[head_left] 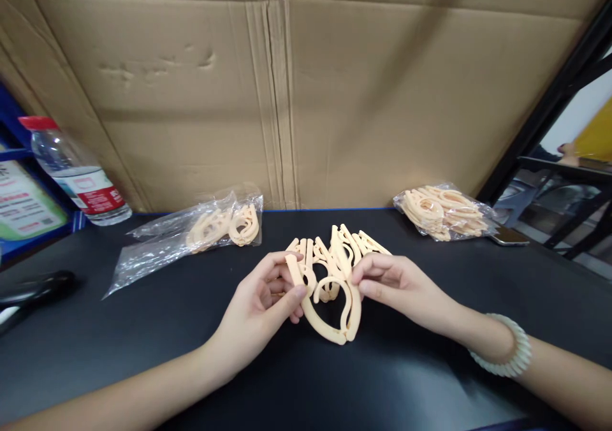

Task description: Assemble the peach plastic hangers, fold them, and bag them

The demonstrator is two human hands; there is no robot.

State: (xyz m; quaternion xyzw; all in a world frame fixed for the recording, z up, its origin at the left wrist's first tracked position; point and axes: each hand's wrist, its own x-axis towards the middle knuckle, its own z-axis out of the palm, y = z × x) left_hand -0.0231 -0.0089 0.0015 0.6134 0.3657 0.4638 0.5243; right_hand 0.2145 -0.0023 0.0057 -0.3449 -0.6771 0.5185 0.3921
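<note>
Between my two hands is a cream plastic folding hanger, its two arms partly spread and its curved hook between them. My left hand pinches the left arm between thumb and fingers. The right arm is gripped by my right hand, thumb in front and fingers curled. Just behind it, several more cream folding hangers stand in a cluster on the black table. The held hanger and my fingers partly cover that cluster.
A clear bag of hangers lies at the back left, and another bagged bundle at the back right beside a phone. A red-capped bottle stands far left, near a black object. Cardboard walls the back.
</note>
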